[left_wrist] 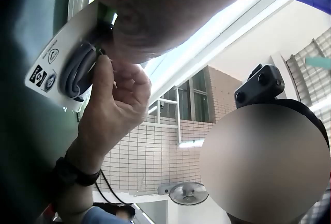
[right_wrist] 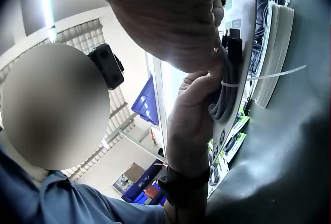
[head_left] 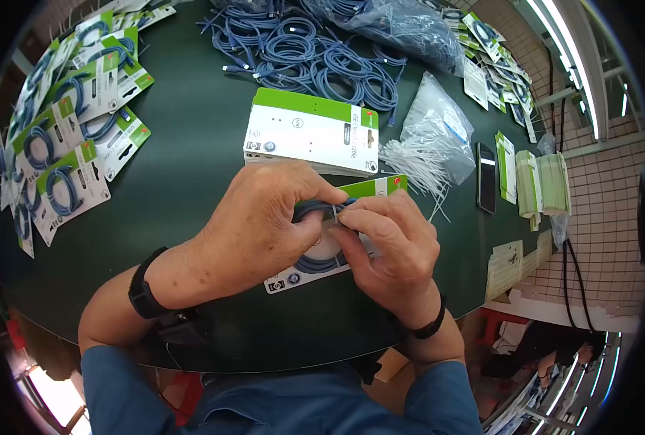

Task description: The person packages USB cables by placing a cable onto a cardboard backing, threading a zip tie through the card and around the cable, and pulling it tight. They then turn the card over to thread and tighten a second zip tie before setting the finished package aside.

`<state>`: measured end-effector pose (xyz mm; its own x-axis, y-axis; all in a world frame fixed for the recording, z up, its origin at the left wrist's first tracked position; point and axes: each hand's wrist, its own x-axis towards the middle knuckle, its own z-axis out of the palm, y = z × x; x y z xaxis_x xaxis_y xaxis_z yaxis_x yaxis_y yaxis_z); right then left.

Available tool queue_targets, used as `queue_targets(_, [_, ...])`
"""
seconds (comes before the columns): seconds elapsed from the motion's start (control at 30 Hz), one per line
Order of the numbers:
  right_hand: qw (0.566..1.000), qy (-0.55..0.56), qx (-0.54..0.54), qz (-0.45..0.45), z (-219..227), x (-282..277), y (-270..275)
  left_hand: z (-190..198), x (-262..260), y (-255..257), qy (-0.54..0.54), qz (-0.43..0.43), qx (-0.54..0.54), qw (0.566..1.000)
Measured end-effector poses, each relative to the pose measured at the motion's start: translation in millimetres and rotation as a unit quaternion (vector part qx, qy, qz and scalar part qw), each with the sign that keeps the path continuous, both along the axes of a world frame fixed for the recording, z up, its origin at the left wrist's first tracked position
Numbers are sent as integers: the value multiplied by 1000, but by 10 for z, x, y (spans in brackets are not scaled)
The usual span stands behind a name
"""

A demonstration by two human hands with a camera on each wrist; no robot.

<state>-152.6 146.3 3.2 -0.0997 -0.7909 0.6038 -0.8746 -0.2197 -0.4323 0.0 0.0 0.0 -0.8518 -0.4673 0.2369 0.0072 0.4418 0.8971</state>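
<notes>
A blue-grey USB cable coil [head_left: 315, 267] lies against a white and green packaging card [head_left: 382, 186], between both hands. My left hand [head_left: 261, 221] grips the coil's upper side, index finger and thumb curved around it. Opposite it, my right hand [head_left: 398, 246] pinches a thin white cable tie at the coil, close to the left fingertips. In the right wrist view the cable tie [right_wrist: 229, 84] loops around the bundled cable [right_wrist: 221, 102], and a pale tail sticks out behind the card [right_wrist: 240, 74]. The fingers partly hide the coil.
A stack of cards [head_left: 308, 134] stands just beyond the hands, beside a bag of white cable ties [head_left: 438, 127]. Loose coiled cables [head_left: 315, 58] lie at the back. Carded cables [head_left: 65, 188] pile up on the left. A phone [head_left: 486, 177] and card bundles [head_left: 553, 181] sit right.
</notes>
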Motion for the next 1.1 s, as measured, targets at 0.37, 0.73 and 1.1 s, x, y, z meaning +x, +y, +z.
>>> queue_targets(0.37, [981, -177, 77, -6, 14, 12, 57, -73, -28, 24, -17, -12, 14, 1000])
queue_targets(0.73, [961, -215, 173, 29, 158, -108, 118, -79, -47, -9, -65, -71, 115, 989])
queue_targets(1.1, [944, -280, 171, 24, 178, -115, 167, -28, -50, -13, -75, -77, 137, 985])
